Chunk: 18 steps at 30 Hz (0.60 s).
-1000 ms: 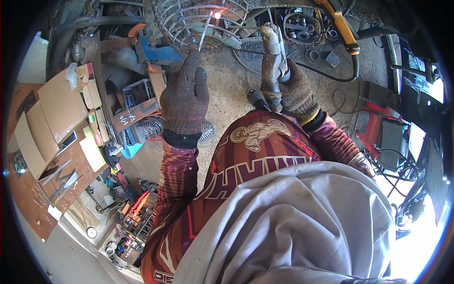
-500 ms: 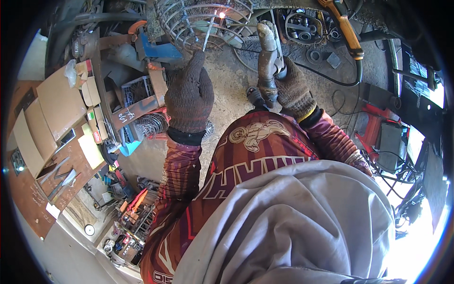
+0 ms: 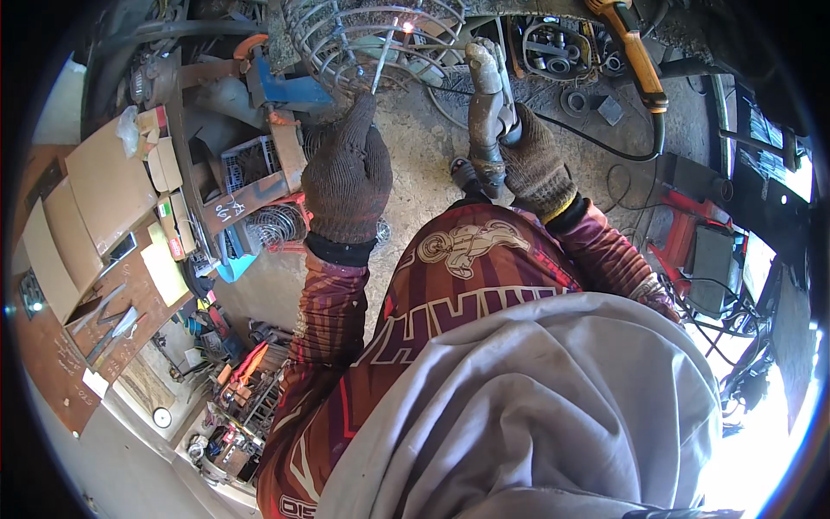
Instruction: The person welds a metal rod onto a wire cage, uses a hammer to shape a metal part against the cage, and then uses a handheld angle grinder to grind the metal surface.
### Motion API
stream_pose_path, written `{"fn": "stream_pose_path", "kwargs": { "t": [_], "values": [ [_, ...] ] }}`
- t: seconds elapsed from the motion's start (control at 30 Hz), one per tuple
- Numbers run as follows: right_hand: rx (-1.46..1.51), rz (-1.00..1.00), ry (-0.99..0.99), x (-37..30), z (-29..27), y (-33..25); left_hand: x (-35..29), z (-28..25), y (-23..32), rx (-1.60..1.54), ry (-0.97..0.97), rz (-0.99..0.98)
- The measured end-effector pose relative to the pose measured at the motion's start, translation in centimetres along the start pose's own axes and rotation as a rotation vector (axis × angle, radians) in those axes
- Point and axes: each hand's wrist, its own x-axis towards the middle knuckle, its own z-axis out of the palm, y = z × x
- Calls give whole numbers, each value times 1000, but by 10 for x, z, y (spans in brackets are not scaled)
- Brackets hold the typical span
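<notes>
Hands (image 3: 347, 186) face a rounded grey wire cage (image 3: 343, 40).

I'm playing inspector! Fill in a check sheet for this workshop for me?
Surface: stained floor.
Work things: wire cage, glowing spot, pale rod, metal tool.
Clutter: cardboard boxes left; metal block ahead.
Hands: both gloved; left hand at the rod's lower end, contact unclear; right hand grips the metal tool.
Cables: black cable curves from orange tool.
Surroundings: grey box right; glare, lower right.
</notes>
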Motion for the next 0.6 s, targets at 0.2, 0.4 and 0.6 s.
{"fn": "stream_pose_path", "kwargs": {
  "t": [0.2, 0.4, 0.6],
  "values": [
    [-21, -10, 9, 2, 1, -1, 0, -2, 1, -7, 11, 20],
    [-373, -425, 62, 6, 9, 38, -5, -9, 2, -628, -112, -528],
    [-531, -636, 128, 8, 7, 30, -6, -18, -1, -211, -31, 154]
  ]
}}
